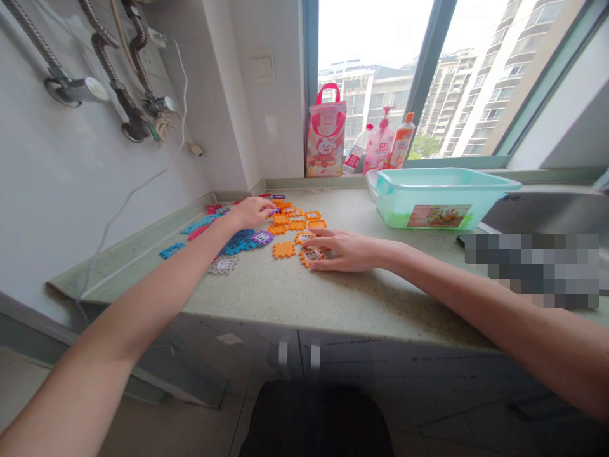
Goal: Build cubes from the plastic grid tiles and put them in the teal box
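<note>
Interlocking plastic puzzle tiles with notched edges lie in colour groups on the counter. My left hand is at the back of the pile, its fingers closed on a purple tile beside the orange ones. With fingers spread, my right hand rests its fingertips on an orange tile with a white printed face. A plain orange tile lies left of it. Under and near my left forearm are blue tiles, another purple tile, pink tiles and a grey tile.
A translucent green plastic tub stands at the right, beside a metal sink. Along the window sill are a pink bag, a pump bottle and an orange-capped bottle. A white cable hangs down the left wall.
</note>
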The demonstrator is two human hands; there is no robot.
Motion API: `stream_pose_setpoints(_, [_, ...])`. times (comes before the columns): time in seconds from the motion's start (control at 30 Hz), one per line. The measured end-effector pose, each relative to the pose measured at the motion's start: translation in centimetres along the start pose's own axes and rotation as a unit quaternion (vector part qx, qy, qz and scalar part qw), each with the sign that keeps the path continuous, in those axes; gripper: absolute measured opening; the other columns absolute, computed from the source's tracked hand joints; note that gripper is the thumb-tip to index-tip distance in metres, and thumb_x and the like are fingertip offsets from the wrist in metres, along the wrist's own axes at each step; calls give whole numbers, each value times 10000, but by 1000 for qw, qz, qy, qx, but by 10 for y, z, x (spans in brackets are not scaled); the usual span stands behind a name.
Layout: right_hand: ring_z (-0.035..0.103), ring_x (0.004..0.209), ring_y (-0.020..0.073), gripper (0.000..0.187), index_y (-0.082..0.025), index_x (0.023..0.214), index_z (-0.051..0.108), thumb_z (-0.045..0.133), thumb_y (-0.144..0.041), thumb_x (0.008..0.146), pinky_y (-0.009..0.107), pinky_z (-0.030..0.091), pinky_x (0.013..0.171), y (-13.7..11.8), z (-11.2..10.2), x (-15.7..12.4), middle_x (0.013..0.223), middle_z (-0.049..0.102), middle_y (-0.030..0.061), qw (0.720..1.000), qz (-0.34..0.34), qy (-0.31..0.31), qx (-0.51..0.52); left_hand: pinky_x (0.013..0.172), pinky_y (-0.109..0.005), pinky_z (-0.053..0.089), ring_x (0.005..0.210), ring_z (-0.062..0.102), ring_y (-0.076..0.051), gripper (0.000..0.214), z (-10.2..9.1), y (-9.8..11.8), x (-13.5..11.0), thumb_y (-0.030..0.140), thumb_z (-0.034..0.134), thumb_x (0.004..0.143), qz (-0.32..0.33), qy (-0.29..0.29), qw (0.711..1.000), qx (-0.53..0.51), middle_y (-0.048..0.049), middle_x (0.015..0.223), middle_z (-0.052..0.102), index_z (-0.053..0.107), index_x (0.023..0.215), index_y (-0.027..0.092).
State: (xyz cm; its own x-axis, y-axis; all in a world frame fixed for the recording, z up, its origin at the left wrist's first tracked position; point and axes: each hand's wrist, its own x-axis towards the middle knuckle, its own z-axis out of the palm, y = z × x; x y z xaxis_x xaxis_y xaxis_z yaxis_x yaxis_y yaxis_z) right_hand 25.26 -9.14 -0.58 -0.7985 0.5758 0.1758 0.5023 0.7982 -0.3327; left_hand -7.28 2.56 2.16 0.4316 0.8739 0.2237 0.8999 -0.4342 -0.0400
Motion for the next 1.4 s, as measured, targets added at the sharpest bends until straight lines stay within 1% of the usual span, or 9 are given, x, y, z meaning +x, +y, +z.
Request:
stream_pose_setpoints(0.17, [465, 1515, 388, 720, -321, 1545, 590, 602, -739, 959, 574, 357, 1275, -1, -1, 0, 1687, 434, 104, 1000, 12, -6, -5, 1125, -417, 450, 1364, 598, -307, 698, 4, -10, 5, 210, 530, 878, -25, -58, 992, 108, -51, 1565, 608, 559, 1568, 314])
stream_pose_setpoints(0.33, [469, 1512, 393, 741, -333, 1548, 585, 578, -773, 952, 589, 365, 1266, 1, -1, 0, 1685, 436, 106, 1000, 12, -7, -11, 1064, -516, 465, 1284, 634, -389, 712, 1, -21, 4, 392, 566, 908, -71, -61, 983, 156, -163, 1466, 667, 495, 1607, 279])
stream_pose_setpoints(0.53, [410, 1553, 388, 751, -311, 1558, 581, 588, -759, 955, 579, 318, 1297, 1, 0, 0, 1689, 435, 103, 1000, 14, -11, -5, 1082, -594, 444, 1313, 592, -450, 714, 3, -39, 1, 645, 444, 980, -133, -51, 973, 180, -236, 1439, 651, 622, 1493, 182])
stream_pose_setpoints(0.73, [419, 1547, 390, 780, -291, 1581, 554, 576, -761, 958, 580, 329, 1287, -4, -4, -1, 1707, 399, 127, 999, 28, -23, -21, 1164, -472, 414, 1518, 431, -329, 620, 6, -49, 0, 382, 497, 1003, -39, -54, 984, 167, -44, 1738, 353, 455, 1619, 429])
stream_pose_setpoints(0.9, [450, 1528, 387, 767, -300, 1589, 544, 577, -746, 965, 576, 342, 1280, -7, -6, -1, 1711, 393, 124, 999, 36, -32, -23, 1122, -447, 451, 1405, 554, -342, 465, -1, -46, 0, 469, 558, 937, -66, -53, 978, 191, -61, 1579, 574, 742, 1345, 343])
stream_pose_setpoints(1.03, [438, 1534, 395, 762, -290, 1576, 562, 602, -732, 956, 585, 333, 1282, -5, -5, -1, 1709, 395, 130, 999, 37, -26, -15, 1103, -480, 462, 1308, 617, -359, 548, -4, -41, -4, 492, 589, 902, -90, -41, 976, 194, -103, 1477, 656, 698, 1404, 304])
stream_pose_setpoints(1.17, [425, 1545, 383, 762, -296, 1580, 554, 587, -740, 962, 578, 329, 1286, -3, -4, -1, 1712, 393, 124, 999, 31, -23, -17, 1157, -484, 426, 1501, 454, -344, 779, -1, -37, -2, 304, 578, 885, -37, -56, 983, 173, -50, 1741, 353, 421, 1642, 400])
stream_pose_setpoints(1.23, [409, 1556, 378, 767, -293, 1580, 555, 578, -748, 963, 568, 325, 1292, -3, -4, -1, 1709, 397, 123, 999, 28, -25, -18, 1166, -471, 423, 1529, 422, -328, 821, 2, -35, 0, 228, 566, 861, -25, -87, 982, 165, -9, 1768, 291, 411, 1638, 444])
stream_pose_setpoints(1.4, [414, 1552, 386, 767, -301, 1565, 572, 589, -760, 951, 580, 335, 1285, -2, -4, -1, 1697, 419, 123, 999, 28, -21, -14, 1092, -367, 487, 1324, 610, -288, 695, 2, -35, 5, 225, 623, 785, -13, -84, 984, 159, -54, 1564, 583, 622, 1473, 320])
